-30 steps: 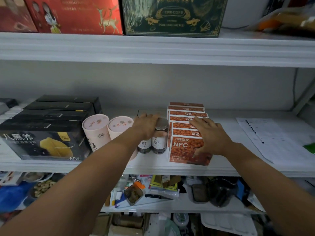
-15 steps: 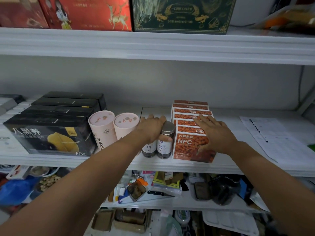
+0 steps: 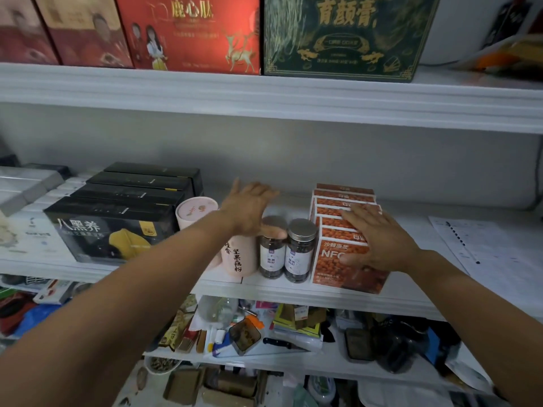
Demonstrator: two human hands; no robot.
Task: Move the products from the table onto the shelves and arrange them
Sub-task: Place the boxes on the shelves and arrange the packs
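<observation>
On the middle shelf stand two small jars with silver lids, side by side near the front edge. My left hand hovers over the left jar with fingers spread, its thumb touching that lid. To the jars' right is a row of orange NFC boxes. My right hand lies flat and open on top of the front boxes. Two pink tubes stand left of the jars, partly hidden by my left arm.
Black boxes fill the shelf's left part. A printed sheet lies at the right. Red and green gift boxes stand on the upper shelf. The lower shelf holds mixed clutter.
My left hand has lifted off the jars and opened, its fingers now spread above them. My right hand stays on the orange boxes. The view has tilted upward slightly.
</observation>
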